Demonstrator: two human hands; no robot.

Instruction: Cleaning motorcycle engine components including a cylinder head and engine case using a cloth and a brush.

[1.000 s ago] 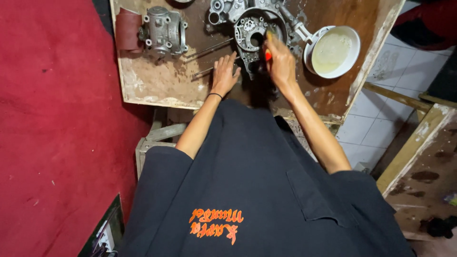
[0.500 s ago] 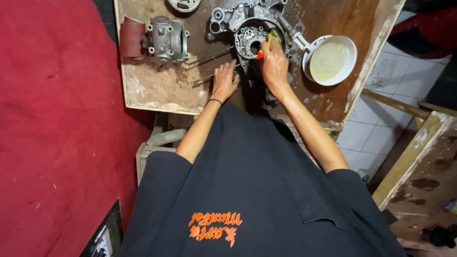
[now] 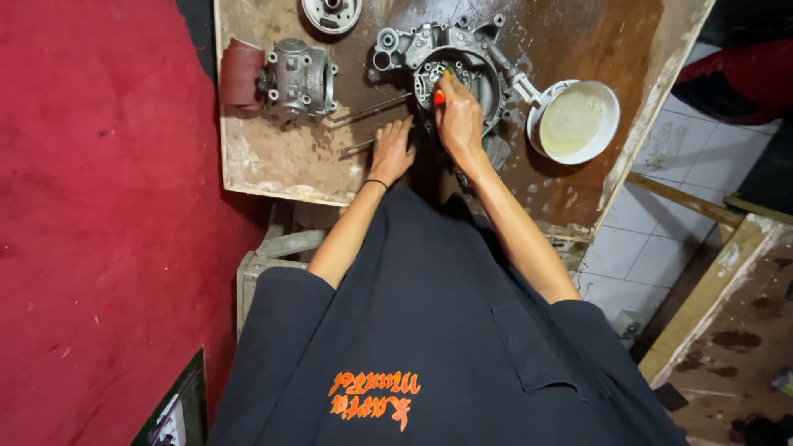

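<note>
Red floor covering (image 3: pixel 91 206): fills the room's left side, beside the table's left edge.
Table (image 3: pixel 281 161): a worn, stained wooden board, wet and dark across its middle.
Sandpaper roll (image 3: pixel 240 73): reddish, near the table's left edge, touching the cylinder block.
Cylinder block (image 3: pixel 300 78): grey cast metal, just right of the roll.
Round metal part (image 3: pixel 331 11): at the far edge, partly cut off by the frame.
Metal rods (image 3: pixel 370 109): two thin ones lying slanted between the cylinder block and the left hand.
Left hand (image 3: pixel 393 152): flat on the table, fingers spread, palm down, holding nothing, just beside the casing's near-left side.
Engine crankcase casing (image 3: pixel 442 51): grey, bolt holes around its rim, at the middle of the far edge.
Right hand (image 3: pixel 459 117): closed around an orange-handled tool (image 3: pixel 439 97), pressed into the casing's round opening.
White bowl (image 3: pixel 574 121): pale cloudy liquid inside, near the table's right edge, just beside the casing.
</note>
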